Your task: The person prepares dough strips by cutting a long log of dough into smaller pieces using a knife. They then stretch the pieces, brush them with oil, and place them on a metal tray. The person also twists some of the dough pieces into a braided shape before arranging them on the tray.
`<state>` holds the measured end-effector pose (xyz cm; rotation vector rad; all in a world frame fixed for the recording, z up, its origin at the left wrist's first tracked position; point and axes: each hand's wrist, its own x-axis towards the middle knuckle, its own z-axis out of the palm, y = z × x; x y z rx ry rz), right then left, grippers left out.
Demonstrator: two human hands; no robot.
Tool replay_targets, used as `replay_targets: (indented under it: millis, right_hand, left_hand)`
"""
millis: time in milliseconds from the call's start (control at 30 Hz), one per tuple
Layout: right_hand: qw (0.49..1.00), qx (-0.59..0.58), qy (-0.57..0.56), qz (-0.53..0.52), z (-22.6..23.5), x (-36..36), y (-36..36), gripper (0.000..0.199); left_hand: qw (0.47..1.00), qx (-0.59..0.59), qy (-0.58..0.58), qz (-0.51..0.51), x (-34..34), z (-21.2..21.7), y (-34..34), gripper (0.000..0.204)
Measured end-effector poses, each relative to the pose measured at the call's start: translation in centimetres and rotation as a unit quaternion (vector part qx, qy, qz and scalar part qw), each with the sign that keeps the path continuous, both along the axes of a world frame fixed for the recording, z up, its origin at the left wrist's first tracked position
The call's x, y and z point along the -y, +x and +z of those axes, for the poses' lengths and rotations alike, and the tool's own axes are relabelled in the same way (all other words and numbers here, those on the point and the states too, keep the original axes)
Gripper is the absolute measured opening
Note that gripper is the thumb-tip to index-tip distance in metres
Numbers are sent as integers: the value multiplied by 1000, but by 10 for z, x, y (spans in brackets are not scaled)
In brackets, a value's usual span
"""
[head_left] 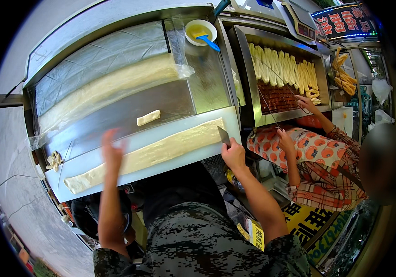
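A long flat strip of dough (161,152) lies slantwise along the white cutting board (85,172). In my right hand (234,155) is a knife (223,135) with a broad grey blade, held at the strip's right end. My left hand (113,150) is over the strip's left half, and motion smears its fingers. Just beyond the board, a small cut piece of dough (148,117) sits on the metal worktop (161,102). Farther back rests a thick dough roll (128,78) under clear plastic.
A white bowl (190,28) of yellow liquid holds a blue brush (207,41). Some dough scraps (54,160) are at the far left. To the right, a co-worker's hands (306,104) work thin sticks over a fryer (278,98) with rows of dough sticks (278,67).
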<state>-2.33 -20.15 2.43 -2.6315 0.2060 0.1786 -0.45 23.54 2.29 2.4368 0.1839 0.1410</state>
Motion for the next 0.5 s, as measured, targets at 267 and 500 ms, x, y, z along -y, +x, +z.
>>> replay_targets:
  millis: [267, 500]
  right_hand:
    - [996, -74, -52, -18, -1, -27, 32, 18]
    - [985, -166, -36, 10, 3, 0, 27, 27]
  left_hand:
    - [967, -79, 76, -228, 200, -2, 11, 97]
    - [968, -67, 105, -220, 202, -11, 8, 101]
